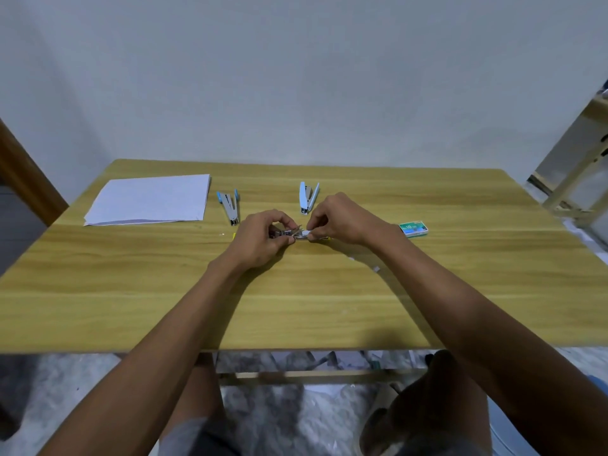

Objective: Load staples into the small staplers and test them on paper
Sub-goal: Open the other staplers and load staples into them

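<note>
Small stapler (297, 234), metal with a yellow part showing at its right end, held over the middle of the wooden table (296, 307), lying roughly level, long axis 9-to-3 o'clock. Its mid-section shows in the gap between the two hands; both ends are covered by fingers.

Left hand (260, 240): at the stapler's 9 o'clock end, fingers curled round the metal body, thumb on top. Firm hold.

Right hand (339, 222): at the 3 o'clock end, thumb and forefinger pinching a small white piece at the top of the stapler. Whether this is a staple strip or part of the stapler, cannot tell; too small.

Second stapler (308, 197), white and light blue, lies hinged open on the table at 12 o'clock of the hands, just beyond the right hand's knuckles, not touched.

Third stapler (229, 205), metal with blue ends, also hinged open, at 11 o'clock of the hands, near the left hand.

Paper stack (149, 199), white, flat on the table at 10 o'clock, just beside the third stapler.

Staple box (414, 229), green, at 3 o'clock, just past the right wrist.

Small yellow bit (234, 236) on the table beside the left hand's 9 o'clock side; unidentified.
</note>
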`<control>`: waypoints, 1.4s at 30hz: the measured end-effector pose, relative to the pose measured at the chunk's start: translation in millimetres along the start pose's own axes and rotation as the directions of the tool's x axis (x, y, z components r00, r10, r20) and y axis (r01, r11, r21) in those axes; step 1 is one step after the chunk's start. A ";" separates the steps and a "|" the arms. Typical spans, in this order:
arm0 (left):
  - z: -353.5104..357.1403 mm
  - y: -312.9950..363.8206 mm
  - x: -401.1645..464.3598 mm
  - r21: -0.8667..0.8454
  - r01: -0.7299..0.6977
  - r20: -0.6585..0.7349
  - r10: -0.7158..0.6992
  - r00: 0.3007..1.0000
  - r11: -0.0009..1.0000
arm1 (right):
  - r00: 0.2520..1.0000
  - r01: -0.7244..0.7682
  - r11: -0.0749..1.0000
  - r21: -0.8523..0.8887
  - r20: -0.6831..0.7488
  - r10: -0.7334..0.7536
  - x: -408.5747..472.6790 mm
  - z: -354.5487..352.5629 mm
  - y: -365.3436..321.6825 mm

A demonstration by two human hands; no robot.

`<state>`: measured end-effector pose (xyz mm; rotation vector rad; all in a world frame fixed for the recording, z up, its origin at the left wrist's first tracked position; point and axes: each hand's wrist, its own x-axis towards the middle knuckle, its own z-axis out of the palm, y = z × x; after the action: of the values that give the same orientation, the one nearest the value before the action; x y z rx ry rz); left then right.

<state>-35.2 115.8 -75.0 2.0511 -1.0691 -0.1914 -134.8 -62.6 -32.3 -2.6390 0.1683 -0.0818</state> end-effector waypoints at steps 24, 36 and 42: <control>-10.3 -0.6 9.0 -0.051 0.067 0.136 -0.059 0.989 0.996 | 0.996 0.081 0.995 0.049 -0.034 -0.080 -0.7 10.3 5.6; -11.0 2.6 8.9 -0.048 0.086 0.150 -0.078 0.986 0.995 | 0.999 0.051 0.997 -0.058 0.017 -0.050 -6.9 -10.1 17.0; -11.9 3.1 8.1 -0.047 0.079 0.150 -0.071 0.986 0.996 | 0.997 0.069 0.998 -0.006 0.025 -0.069 -8.6 0.8 11.6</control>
<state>-26.6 115.8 -63.1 2.0568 -1.0647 -0.4115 -144.5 -71.2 -38.8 -2.6510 0.0696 -0.0718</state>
